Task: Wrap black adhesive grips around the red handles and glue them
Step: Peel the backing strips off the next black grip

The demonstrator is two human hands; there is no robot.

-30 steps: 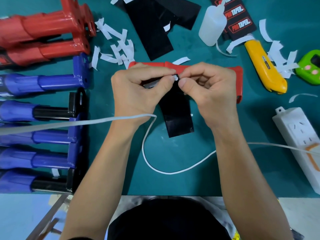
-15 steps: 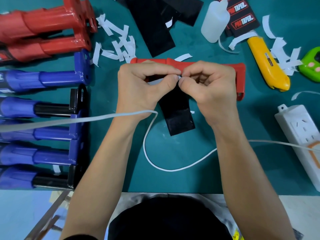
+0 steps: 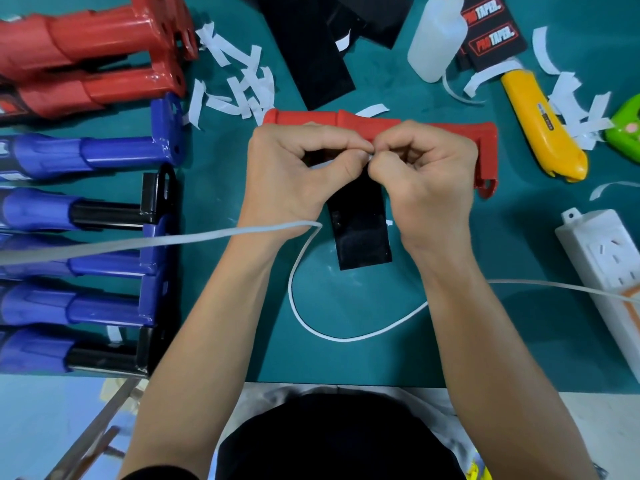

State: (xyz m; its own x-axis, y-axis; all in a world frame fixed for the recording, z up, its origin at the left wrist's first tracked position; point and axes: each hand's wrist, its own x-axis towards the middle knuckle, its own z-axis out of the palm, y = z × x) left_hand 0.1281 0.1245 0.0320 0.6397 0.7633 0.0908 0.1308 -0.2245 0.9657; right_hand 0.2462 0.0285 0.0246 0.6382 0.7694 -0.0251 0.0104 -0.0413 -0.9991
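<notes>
Step in hand: peeling the backing, ahead of the wrap. Red handle (image 3: 450, 131) lies crosswise mid-desk, bare, no black on it that I can see. Black grip strip (image 3: 360, 233) lies flat on the desk (image 3: 519, 341) on the near side of the handle, its top edge up at the handle, under the fingers.

Hands: left hand (image 3: 294, 178) and right hand (image 3: 429, 181) are knuckle to knuckle. Both pinch the strip's top edge, thumb against forefinger, other fingers curled in. A white sliver (image 3: 370, 156) shows between the fingertips, likely backing paper being picked loose. Too small to tell how much has lifted.

Progress, my read: early on this handle. White paper scraps (image 3: 242, 88) sit nearby, and two more red handles (image 3: 93, 46) lie at the far left.

Next move needs:
- a clean start on the backing, peeled without folding the sticky face onto itself
- strip edge squared to the handle before first contact
- tension kept through the wrap
- glue bottle (image 3: 434, 39) is well apart at the far edge, so one hand must let go to fetch it

Risk: white cable (image 3: 346, 337) loops just beside the strip's loose end and could snag it.
</notes>
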